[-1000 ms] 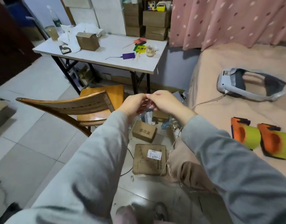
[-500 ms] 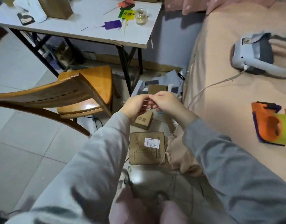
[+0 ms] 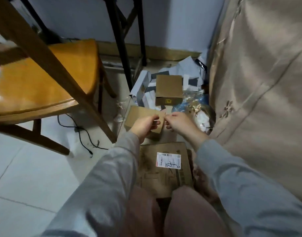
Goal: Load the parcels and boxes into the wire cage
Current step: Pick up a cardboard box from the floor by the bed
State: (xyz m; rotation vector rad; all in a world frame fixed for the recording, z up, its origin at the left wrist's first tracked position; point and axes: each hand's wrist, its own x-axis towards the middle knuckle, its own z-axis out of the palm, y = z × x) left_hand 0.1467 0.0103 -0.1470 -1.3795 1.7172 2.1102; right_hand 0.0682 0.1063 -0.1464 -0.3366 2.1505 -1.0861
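Observation:
Three brown cardboard boxes lie on the floor between a chair and a bed. A small box (image 3: 138,113) sits in the middle, a flat box with a white shipping label (image 3: 164,173) lies nearer to me, and a third box (image 3: 169,88) rests on grey mailer bags (image 3: 144,82) farther back. My left hand (image 3: 143,125) and my right hand (image 3: 179,124) hover close together over the small box, fingers curled, fingertips almost meeting. Nothing shows in either hand. I cannot tell whether they touch the box. No wire cage is in view.
A wooden chair (image 3: 44,79) stands at the left, with black table legs (image 3: 123,48) behind it. The beige bed cover (image 3: 258,100) walls off the right. A black cable (image 3: 78,130) trails over the tiles, and clear plastic wrapping (image 3: 194,105) lies by the bed. My knees (image 3: 164,212) are at the bottom.
The view has dropped from the table and bed down to the floor. My hands, still held together, have come down over the small box.

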